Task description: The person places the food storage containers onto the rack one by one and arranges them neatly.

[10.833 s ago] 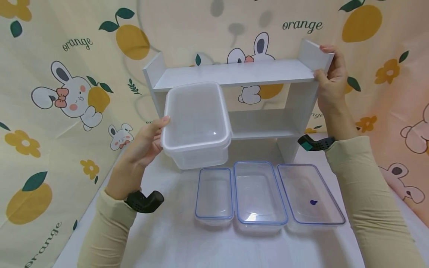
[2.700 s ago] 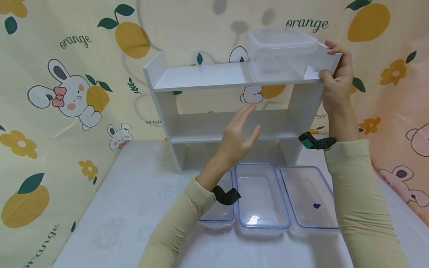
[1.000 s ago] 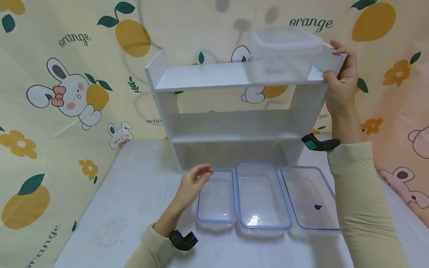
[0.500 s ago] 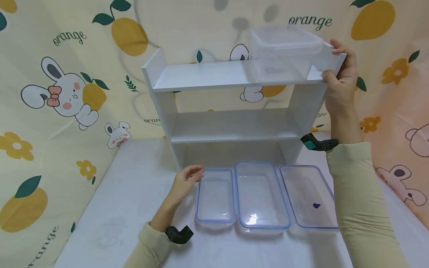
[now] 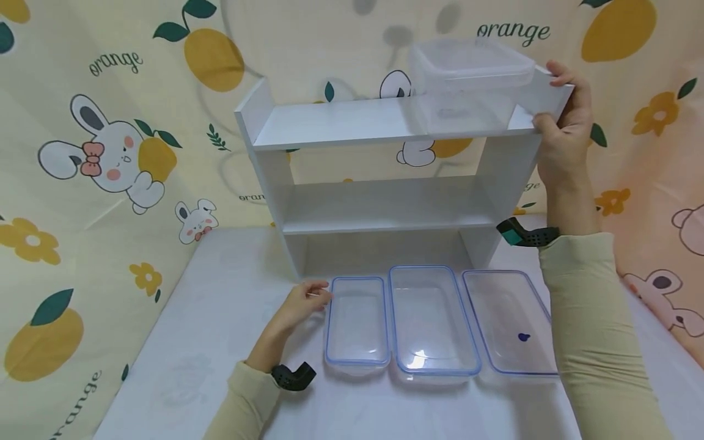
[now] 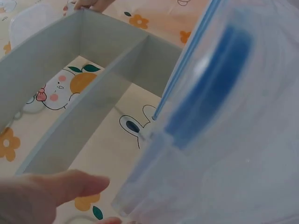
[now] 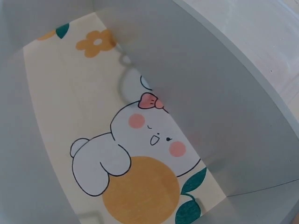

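Observation:
My right hand (image 5: 566,128) grips the top of the white shelf unit's (image 5: 385,211) right side panel, thumb in front. On the top board beside it sits a clear rectangular food container (image 5: 473,91) with a frosted lid. My left hand (image 5: 299,304) is at the far left edge of the smallest blue-edged food container (image 5: 360,324) on the table, fingers bent. In the left wrist view the thumb (image 6: 77,184) stands apart from that container, whose blue clip (image 6: 210,86) faces the camera; the other fingers are mostly hidden. The right wrist view shows only the shelf's inside (image 7: 224,93).
A larger blue-edged container (image 5: 434,324) stands right of the small one. Further right, a third container (image 5: 511,324) bears a dark blue mark and is partly covered by the right sleeve (image 5: 599,330). Behind the shelf hangs a printed cloth (image 5: 308,43).
The lidded container went from my left hand onto the top board's right end. My left hand then came down to the smallest container's left edge. My right hand stayed on the side panel.

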A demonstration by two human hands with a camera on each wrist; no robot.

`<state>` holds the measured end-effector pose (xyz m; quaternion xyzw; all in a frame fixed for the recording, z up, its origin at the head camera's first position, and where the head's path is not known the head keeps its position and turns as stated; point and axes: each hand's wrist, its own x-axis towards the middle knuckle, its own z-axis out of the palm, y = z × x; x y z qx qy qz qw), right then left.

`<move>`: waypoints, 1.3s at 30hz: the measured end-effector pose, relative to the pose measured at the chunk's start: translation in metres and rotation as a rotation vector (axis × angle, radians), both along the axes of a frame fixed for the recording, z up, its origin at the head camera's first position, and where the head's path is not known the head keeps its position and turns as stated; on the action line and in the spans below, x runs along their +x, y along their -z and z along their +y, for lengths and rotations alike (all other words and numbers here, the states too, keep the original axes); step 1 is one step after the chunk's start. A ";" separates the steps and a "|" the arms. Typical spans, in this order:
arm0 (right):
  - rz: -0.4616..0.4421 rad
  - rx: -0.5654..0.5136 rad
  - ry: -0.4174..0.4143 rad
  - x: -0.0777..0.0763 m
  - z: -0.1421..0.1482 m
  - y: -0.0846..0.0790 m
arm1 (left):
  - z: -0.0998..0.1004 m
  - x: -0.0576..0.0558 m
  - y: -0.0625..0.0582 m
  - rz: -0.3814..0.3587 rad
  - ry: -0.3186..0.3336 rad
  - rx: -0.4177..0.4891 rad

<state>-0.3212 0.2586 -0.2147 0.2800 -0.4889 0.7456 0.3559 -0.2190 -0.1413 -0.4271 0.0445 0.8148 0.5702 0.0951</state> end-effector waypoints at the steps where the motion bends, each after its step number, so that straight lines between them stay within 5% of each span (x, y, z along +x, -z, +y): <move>1: 0.000 0.000 -0.003 0.000 0.000 0.000 | 0.000 0.000 0.001 -0.008 0.012 -0.013; 12: 0.011 -0.012 -0.017 -0.001 -0.001 0.001 | 0.001 0.000 0.003 -0.118 0.078 -0.103; 21: -0.004 -0.020 -0.009 0.000 -0.002 0.002 | -0.004 0.002 0.005 -0.184 0.137 -0.030; 33: -0.004 -0.014 -0.022 0.001 -0.001 0.002 | -0.008 0.034 0.018 -0.309 0.137 0.060; 39: -0.013 -0.011 -0.017 0.001 -0.001 0.000 | -0.010 0.037 0.024 -0.346 0.116 0.146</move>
